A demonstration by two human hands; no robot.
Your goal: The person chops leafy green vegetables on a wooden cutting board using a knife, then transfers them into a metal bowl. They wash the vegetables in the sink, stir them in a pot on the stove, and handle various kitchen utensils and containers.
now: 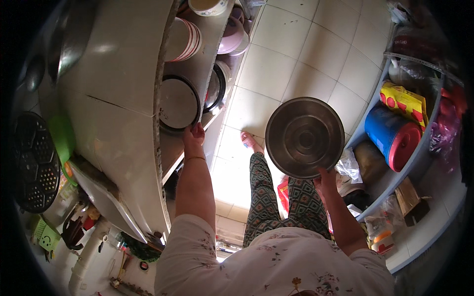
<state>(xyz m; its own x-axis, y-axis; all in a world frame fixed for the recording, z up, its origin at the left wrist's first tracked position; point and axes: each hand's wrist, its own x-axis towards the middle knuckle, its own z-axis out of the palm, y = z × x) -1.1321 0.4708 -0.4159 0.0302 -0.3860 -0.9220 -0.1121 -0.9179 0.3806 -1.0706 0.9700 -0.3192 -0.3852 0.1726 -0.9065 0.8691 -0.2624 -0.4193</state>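
A round metal basin (305,137) hangs over the tiled floor, gripped at its lower right rim by my right hand (326,180). Out to the left, my left hand (194,134) reaches to the shelf under the counter and touches the edge by a round dark-rimmed pan or lid (179,103). Whether its fingers grip that rim or just rest there, I cannot tell. Farther along the same shelf stands a white bowl with red stripes (185,39), and beyond it a flowered bowl (208,6).
A tiled counter (122,92) runs along the left, with a dark perforated rack (37,162) at its far side. Pink bowls (231,36) sit on a lower shelf. On the right, shelving holds a blue container with a red lid (389,135) and a yellow packet (403,103).
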